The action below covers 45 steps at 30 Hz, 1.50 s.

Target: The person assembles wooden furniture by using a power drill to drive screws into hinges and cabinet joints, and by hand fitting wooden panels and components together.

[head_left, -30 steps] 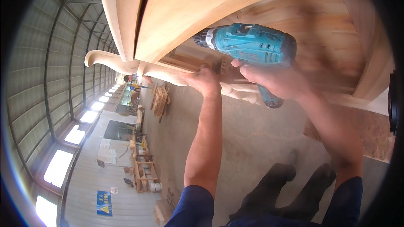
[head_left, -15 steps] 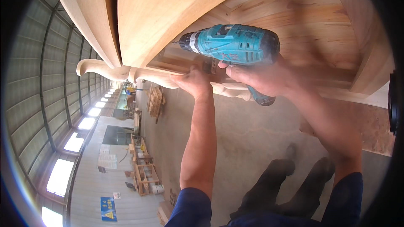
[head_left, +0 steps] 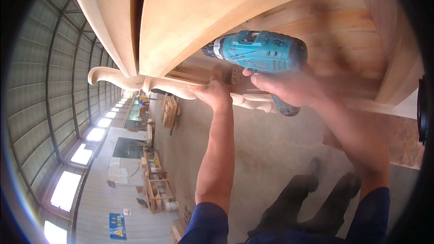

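My right hand is closed round the grip of a teal and black cordless drill. The drill lies level, its chuck pointing left into the open wooden furniture piece; the curved pale wooden panel hides its tip. Below and left of the drill, my left hand grasps a wooden rail along the piece's lower edge, the fingers partly hidden behind it. A carved, curved wooden leg runs left from that hand. Behind the drill shows the boarded inside of the piece.
A second curved wooden part stands at the upper left. On the concrete floor lie a wood stack and, farther down, a wooden frame by the wall. A reddish-brown board is at right, near my legs.
The furniture has shifted right and slightly down in view. The drill has shifted less, so its chuck is nearer the curved panel's edge and its bit, visible before, is now hidden.
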Each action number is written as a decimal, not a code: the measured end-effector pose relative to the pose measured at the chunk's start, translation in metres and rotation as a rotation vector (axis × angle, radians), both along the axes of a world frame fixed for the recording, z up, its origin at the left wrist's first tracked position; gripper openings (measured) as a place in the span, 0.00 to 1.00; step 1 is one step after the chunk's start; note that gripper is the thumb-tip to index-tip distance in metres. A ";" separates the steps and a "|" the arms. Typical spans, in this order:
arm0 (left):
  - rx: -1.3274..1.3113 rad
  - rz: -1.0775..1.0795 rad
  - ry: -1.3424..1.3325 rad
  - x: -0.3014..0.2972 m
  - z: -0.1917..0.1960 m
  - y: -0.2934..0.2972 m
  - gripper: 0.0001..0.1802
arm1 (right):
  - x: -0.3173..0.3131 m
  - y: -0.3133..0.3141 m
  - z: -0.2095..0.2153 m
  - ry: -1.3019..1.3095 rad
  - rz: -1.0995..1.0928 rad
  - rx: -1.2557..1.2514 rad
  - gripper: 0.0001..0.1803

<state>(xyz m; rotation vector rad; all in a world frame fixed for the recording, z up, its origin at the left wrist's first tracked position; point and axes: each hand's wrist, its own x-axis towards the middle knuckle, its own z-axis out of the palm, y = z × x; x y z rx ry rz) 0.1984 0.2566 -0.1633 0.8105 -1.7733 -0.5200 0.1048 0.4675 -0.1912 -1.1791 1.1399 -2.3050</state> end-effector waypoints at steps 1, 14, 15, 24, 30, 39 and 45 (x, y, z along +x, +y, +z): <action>-0.024 0.005 -0.005 0.001 -0.002 -0.004 0.30 | 0.000 0.000 0.000 -0.012 -0.004 0.013 0.11; 0.063 -0.060 0.008 0.013 -0.010 -0.013 0.29 | 0.009 -0.006 -0.003 -0.065 0.037 0.036 0.10; 0.058 -0.069 0.014 0.013 -0.011 -0.010 0.29 | 0.010 -0.005 -0.003 -0.065 0.043 0.045 0.10; 0.020 -0.043 -0.005 0.025 -0.018 -0.008 0.28 | 0.021 -0.006 -0.013 -0.051 0.064 0.016 0.12; 0.020 -0.029 0.002 0.033 -0.023 0.005 0.27 | 0.032 0.000 -0.020 -0.012 0.038 -0.029 0.13; 0.026 -0.076 0.016 0.055 -0.036 0.006 0.27 | 0.055 0.013 -0.025 -0.093 0.103 0.009 0.13; 0.031 0.002 0.010 0.062 -0.041 0.031 0.25 | 0.064 0.011 -0.043 0.024 0.004 0.070 0.12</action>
